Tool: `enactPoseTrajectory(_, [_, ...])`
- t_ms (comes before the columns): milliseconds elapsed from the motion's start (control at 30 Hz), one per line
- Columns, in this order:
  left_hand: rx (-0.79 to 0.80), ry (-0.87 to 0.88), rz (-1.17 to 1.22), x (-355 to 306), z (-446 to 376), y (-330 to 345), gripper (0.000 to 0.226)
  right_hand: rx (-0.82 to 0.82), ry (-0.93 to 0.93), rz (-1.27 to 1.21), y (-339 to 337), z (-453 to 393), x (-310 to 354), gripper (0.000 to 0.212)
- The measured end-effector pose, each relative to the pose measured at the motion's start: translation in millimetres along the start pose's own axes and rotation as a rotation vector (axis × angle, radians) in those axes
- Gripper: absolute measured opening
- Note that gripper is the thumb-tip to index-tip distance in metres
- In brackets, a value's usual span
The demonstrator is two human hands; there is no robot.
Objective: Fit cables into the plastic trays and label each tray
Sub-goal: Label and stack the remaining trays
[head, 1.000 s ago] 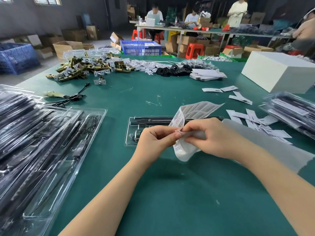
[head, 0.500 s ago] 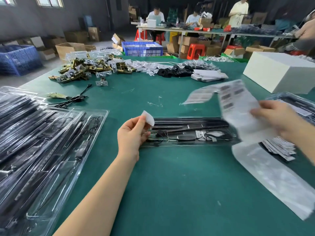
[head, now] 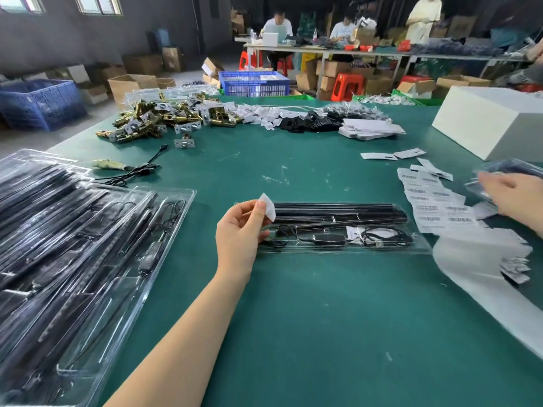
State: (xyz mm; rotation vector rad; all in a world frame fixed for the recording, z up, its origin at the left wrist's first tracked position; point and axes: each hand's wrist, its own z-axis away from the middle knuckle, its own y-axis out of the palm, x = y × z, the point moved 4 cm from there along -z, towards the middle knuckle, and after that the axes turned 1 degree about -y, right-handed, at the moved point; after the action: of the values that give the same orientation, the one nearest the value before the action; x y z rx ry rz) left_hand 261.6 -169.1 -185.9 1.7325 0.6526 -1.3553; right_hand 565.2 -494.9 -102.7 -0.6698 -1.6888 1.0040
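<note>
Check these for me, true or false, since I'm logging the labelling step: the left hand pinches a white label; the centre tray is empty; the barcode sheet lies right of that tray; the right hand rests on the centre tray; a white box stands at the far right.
1. The left hand pinches a white label: true.
2. The centre tray is empty: false, it holds black cables and strips.
3. The barcode sheet lies right of that tray: true.
4. The right hand rests on the centre tray: false, it is far right, apart from it.
5. A white box stands far right: true.
</note>
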Motion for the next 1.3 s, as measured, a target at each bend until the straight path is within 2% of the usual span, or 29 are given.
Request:
enactPoseTrajectory(100, [0.000,0.006,-0.006,0,-1,0,0.008,0.392,-0.008,0.244,11,17,41,0.070])
enactPoseTrajectory(167, [0.000,0.010,-0.007,0,-1,1,0.008,0.599,0.009,0.379,23,32,50,0.083])
enactPoseTrajectory(233, [0.001,0.019,-0.008,-1,0,1,0.009,0.725,0.023,0.468,43,45,46,0.090])
enactPoseTrajectory(300, [0.002,0.032,-0.017,-2,1,2,0.011,0.719,0.054,0.418,66,48,37,0.087])
enactPoseTrajectory(333, [0.003,0.037,-0.024,-3,1,1,0.012,0.662,0.083,0.347,76,49,33,0.083])
enactPoseTrajectory(400, [0.006,0.044,-0.038,-4,2,2,0.013,0.460,0.113,0.229,89,48,20,0.078])
enactPoseTrajectory(467, [0.008,0.051,-0.056,-5,3,2,0.013,0.303,0.075,0.223,93,47,10,0.077])
enactPoseTrajectory(633, [0.020,0.087,-0.117,-8,5,4,0.014,0.324,0.006,0.770,75,39,-14,0.069])
enactPoseTrajectory(733, [0.031,0.122,-0.151,-10,7,5,0.015,0.173,0.007,0.830,55,36,8,0.059])
enactPoseTrajectory(833, [0.028,0.182,-0.202,-13,7,5,0.016,-0.178,-0.244,0.629,47,47,64,0.042])
enactPoseTrajectory(900, [0.003,0.238,-0.246,-14,8,4,0.015,-0.249,-0.418,0.258,55,70,111,0.030])
enactPoseTrajectory(967, [-0.004,0.330,-0.323,-17,8,4,0.013,-0.130,-0.451,-0.125,73,98,153,0.022])
enactPoseTrajectory(1033, [0.012,0.468,-0.432,-22,9,4,0.012,-0.021,-0.454,-0.368,97,121,186,0.022])
enactPoseTrajectory(1167, [0.028,0.749,-0.640,-29,13,3,0.007,0.116,-0.307,-0.725,142,142,216,0.032])
enactPoseTrajectory(1300, [-0.047,0.920,-0.824,-34,13,2,0.006,0.104,-0.138,-0.883,166,143,219,0.027])
